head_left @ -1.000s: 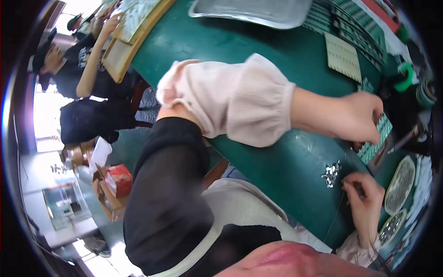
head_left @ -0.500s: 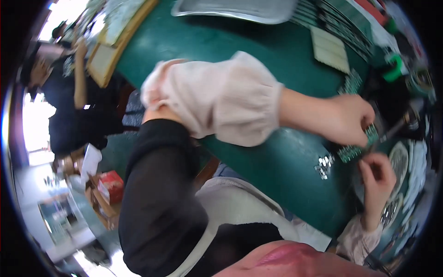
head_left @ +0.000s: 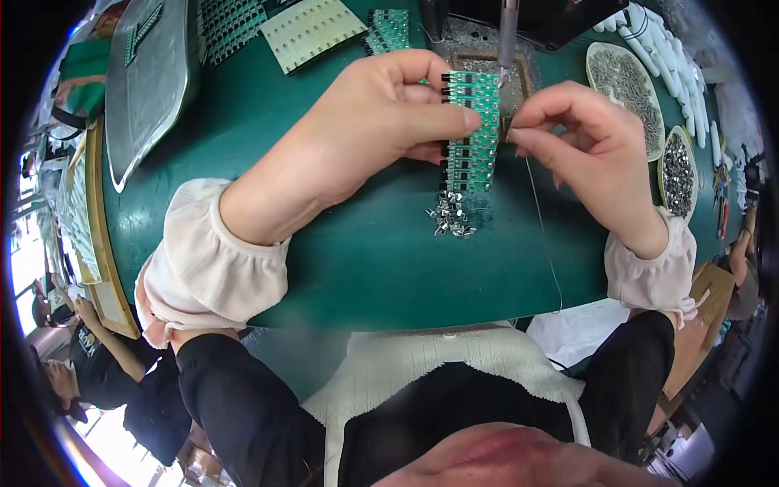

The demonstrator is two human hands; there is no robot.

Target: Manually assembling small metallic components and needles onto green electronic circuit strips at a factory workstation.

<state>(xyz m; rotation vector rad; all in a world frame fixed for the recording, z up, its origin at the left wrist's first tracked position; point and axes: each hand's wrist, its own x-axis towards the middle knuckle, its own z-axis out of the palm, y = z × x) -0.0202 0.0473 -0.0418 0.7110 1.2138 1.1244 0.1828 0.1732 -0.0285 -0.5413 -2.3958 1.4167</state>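
Observation:
My left hand (head_left: 369, 118) grips a green circuit board strip (head_left: 483, 150), its thumb lying across the front and its fingers behind. Black parts line the strip's left edge. Opposite it, my right hand (head_left: 588, 142) pinches a thin solder wire (head_left: 542, 215) between thumb and forefinger; the wire trails down toward the table's near edge. A soldering iron (head_left: 508, 36) points down at the strip's upper right corner; whether its tip touches the board I cannot tell. Just below the strip lies a small heap of shiny metal clips (head_left: 451, 217).
Two oval dishes of small metal parts, one large (head_left: 625, 85) and one smaller (head_left: 677, 174), stand at right beside white tubes (head_left: 677, 69). A metal tray (head_left: 150, 97), a cream board (head_left: 312, 32) and more green boards (head_left: 231, 28) lie at far left. Another person (head_left: 105, 357) sits at left.
The view has swung round and levelled. My right hand, loosely curled near the strip before, now pinches the solder wire beside it. My left hand still holds the strip.

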